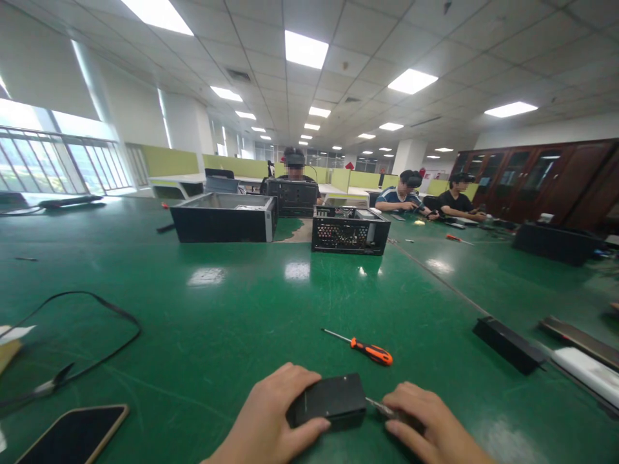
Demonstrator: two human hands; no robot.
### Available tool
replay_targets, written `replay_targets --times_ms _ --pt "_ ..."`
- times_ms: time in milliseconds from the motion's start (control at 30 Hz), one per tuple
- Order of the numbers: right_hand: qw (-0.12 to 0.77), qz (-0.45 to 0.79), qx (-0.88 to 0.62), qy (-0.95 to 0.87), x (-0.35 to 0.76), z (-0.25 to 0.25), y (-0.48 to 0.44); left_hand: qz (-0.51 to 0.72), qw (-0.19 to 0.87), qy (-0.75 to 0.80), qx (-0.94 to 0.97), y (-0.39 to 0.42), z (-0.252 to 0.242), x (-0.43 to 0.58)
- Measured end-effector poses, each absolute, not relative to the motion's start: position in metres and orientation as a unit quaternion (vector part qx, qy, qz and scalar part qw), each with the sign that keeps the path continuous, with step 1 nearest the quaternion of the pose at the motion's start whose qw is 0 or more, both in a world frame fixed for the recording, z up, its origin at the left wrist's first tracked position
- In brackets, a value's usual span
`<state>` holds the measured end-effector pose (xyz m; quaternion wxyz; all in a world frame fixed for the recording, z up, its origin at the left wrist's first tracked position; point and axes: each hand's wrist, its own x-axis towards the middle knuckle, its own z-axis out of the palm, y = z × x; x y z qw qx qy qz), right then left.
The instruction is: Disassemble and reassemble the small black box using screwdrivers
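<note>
A small black box (333,399) lies on the green table near the bottom centre, with my left hand (275,415) wrapped round its left end. To the right of the box, my right hand (425,419) is closed on a thin metal tool (380,407), whose tip points at the box's right end. Most of that tool is hidden by the fingers. Beyond the box rests an orange and black screwdriver (371,351), its shaft pointing to the left.
Two black metal cases (222,222) stand across the table. A phone (75,437) and a black cable (113,306) lie at left. At right are a black bar (507,345) and a white object (590,374). Several people sit at the far side.
</note>
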<state>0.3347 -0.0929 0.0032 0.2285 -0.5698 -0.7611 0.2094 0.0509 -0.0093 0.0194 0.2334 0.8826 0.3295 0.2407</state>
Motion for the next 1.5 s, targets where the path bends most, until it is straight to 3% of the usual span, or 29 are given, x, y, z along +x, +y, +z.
replay_targets --times_ms 100,333,767,1267,1500 --pt "0.227 0.206 -0.561 -0.769 0.34 0.012 -0.092 0.251 0.258 0.348 0.866 -0.01 0.02 0.052" --pt "0.128 0.267 -0.585 -0.755 0.34 0.066 -0.062 0.249 0.284 0.37 0.849 -0.013 0.025 0.056" --pt "0.203 0.315 -0.606 -0.702 0.33 0.03 -0.064 0.26 0.267 0.366 0.853 -0.01 0.016 0.054" --pt "0.242 0.228 -0.612 -0.718 0.321 0.008 -0.082 0.257 0.252 0.381 0.852 -0.018 0.01 0.051" --pt "0.213 0.182 -0.592 -0.756 0.332 0.005 -0.086 0.268 0.268 0.371 0.848 -0.019 0.011 0.051"
